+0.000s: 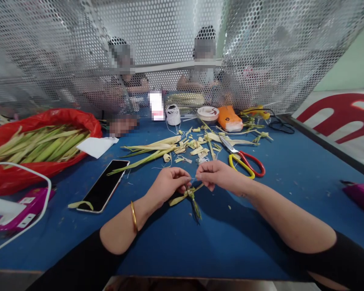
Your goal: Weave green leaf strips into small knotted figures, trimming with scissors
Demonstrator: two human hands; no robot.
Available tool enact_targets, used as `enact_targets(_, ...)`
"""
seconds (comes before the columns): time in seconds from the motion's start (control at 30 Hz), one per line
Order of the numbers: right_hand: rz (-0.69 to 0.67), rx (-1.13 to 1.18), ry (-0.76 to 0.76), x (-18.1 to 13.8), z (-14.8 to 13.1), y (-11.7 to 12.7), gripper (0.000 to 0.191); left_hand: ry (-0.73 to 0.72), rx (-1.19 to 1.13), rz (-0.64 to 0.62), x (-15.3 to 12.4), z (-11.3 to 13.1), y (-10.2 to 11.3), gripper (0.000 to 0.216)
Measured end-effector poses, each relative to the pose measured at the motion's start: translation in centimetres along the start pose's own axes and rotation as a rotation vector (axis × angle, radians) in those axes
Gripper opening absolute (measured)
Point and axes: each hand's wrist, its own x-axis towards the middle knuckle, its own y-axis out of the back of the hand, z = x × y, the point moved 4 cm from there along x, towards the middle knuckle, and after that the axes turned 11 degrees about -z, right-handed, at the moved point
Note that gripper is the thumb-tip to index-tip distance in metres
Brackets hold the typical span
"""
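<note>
My left hand point(171, 181) is closed, thumb and fingers pinching at a small corn husk figure point(190, 193) tied from pale green strips, with a darker tufted end pointing down toward me. Fine white thread seems to run from it to my right hand point(216, 174), which pinches the thread between thumb and forefinger. The two hands are close together, just above the blue table point(176, 250). Beyond them lie husk scraps point(197, 148) and longer corn husk strips point(157, 146). Scissors point(241, 157) with red and yellow handles rest near my right hand, blades partly over the scraps.
A red plastic bag point(92, 121) of husks, a white paper point(97, 146) and a phone point(104, 186) lie left. Behind are a thread ball point(173, 115), a white roll point(208, 114) and an orange packet point(229, 118). People sit beyond a perforated metal screen point(170, 24). A purple power strip point(360, 196) sits right.
</note>
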Motion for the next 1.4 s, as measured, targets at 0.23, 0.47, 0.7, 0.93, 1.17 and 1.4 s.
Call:
enact_targets(0.23,-0.057,0.047,0.017,-0.2,0.0,0.2,0.018,0.02,-0.044,0.043,0.0,-0.1,0.1,0.01)
enact_targets(0.47,0.015,0.26,0.064,0.0,0.0,-0.6,0.011,-0.014,0.052,-0.141,-0.3,0.6,-0.9,0.008)
enact_targets(0.7,0.027,0.539,0.085,0.2,0.4,-0.3,0.023,-0.014,0.008,-0.112,-0.3,0.1,-1.1,0.016)
enact_targets(0.93,0.031,0.572,0.136,0.1,0.6,-0.1,0.021,-0.025,-0.045,-0.062,-0.2,0.1,-1.0,0.017)
enact_targets(1.17,0.033,0.631,0.181,0.0,0.5,0.4,0.019,0.015,-0.119,0.017,0.0,-0.4,-0.1,0.013)
enact_targets(1.4,0.039,0.586,0.224,-0.1,0.1,0.1,0.017,0.057,-0.16,0.012,0.0,-0.3,0.1,0.014)
